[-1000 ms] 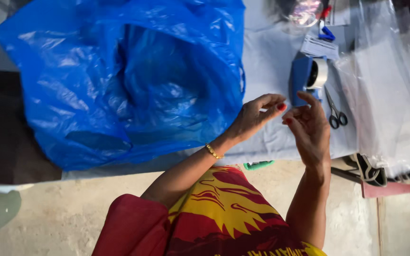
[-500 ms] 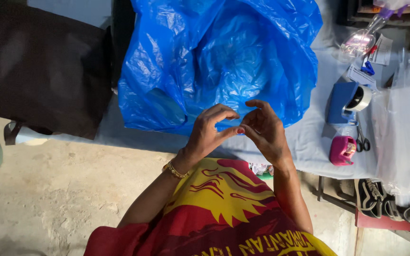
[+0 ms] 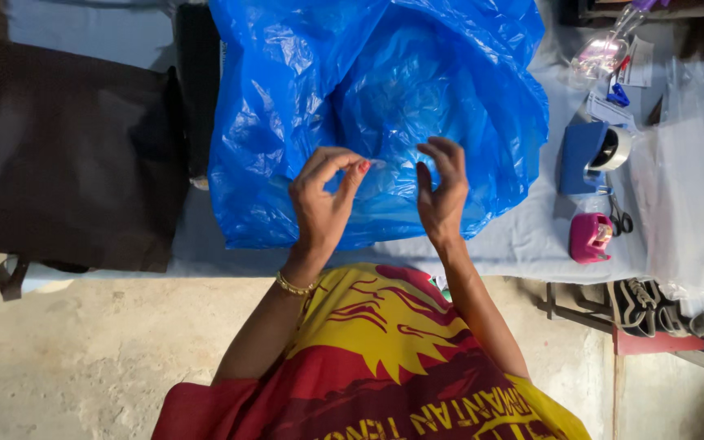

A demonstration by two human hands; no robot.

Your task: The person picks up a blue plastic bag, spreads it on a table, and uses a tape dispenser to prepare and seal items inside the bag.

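Blue crinkled plastic fills the upper middle of the view: a large, open blue plastic bag (image 3: 385, 114) lying on a pale grey cloth-covered table (image 3: 523, 244). Both of the person's hands are raised just in front of the bag's lower edge. The left hand (image 3: 323, 204) has its thumb and forefinger pinched together at the tips, holding a thin strip of clear tape (image 3: 378, 164) that is barely visible against the bag; a gold bangle (image 3: 293, 285) circles that wrist. The right hand (image 3: 443, 191) is near it, loosely open with fingers curved and spread, holding nothing that can be made out.

On the table to the right stand a blue tape dispenser with a white roll (image 3: 592, 151), a small pink device (image 3: 590, 237) just below it, and a pair of black-handled scissors (image 3: 619, 218) beside that. Clear plastic sheets (image 3: 690, 195) lie at the far right. A dark brown bag (image 3: 67, 155) sits at the left. The person wears a red and yellow shirt (image 3: 385, 367).
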